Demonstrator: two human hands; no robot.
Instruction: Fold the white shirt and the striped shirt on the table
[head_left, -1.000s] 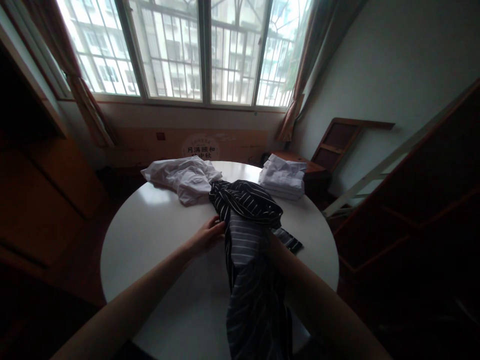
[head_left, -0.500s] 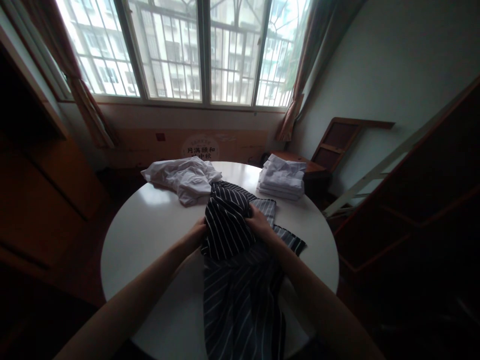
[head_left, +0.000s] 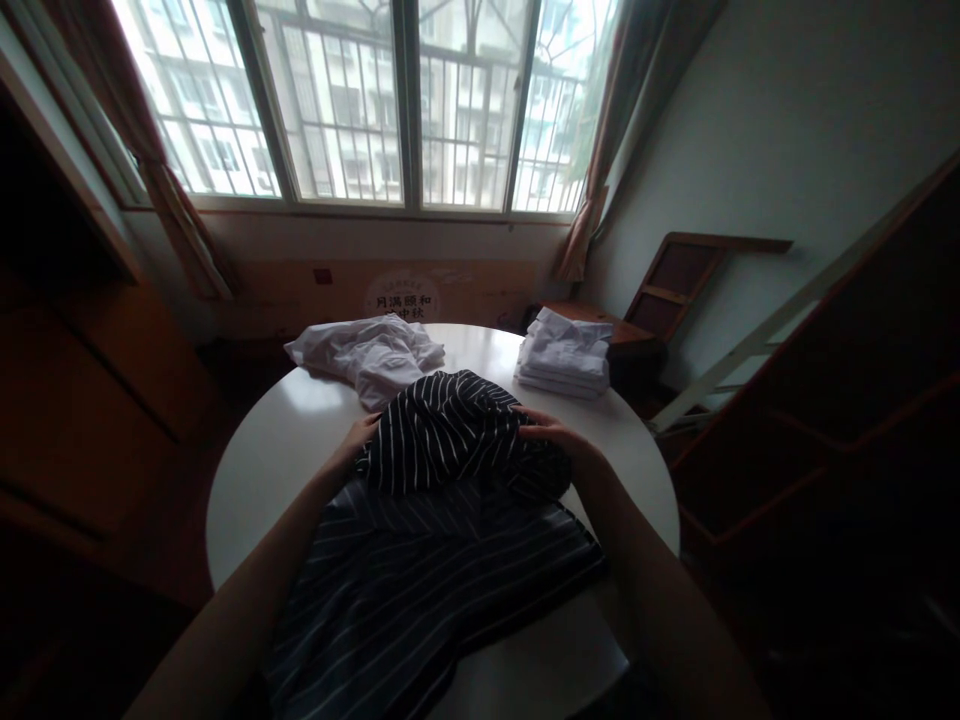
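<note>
A dark garment with thin white stripes (head_left: 442, 520) lies spread across the near half of a round white table (head_left: 285, 450). Its far part is bunched up in a hump between my hands. My left hand (head_left: 354, 442) grips the left edge of that hump. My right hand (head_left: 551, 432) rests on its right edge, fingers curled on the cloth. Both forearms reach in from the bottom of the view, and the garment's near edge hangs over the table's front.
A crumpled heap of white cloth (head_left: 367, 355) lies at the table's far left. A neat stack of folded white garments (head_left: 564, 362) sits at the far right. Behind are barred windows, curtains, a wooden cabinet at left and a wooden frame leaning on the right wall.
The striped garment, held narrow and bunched a second ago, has been pulled apart sideways and now lies wide on the table. My hands moved outward to its two sides.
</note>
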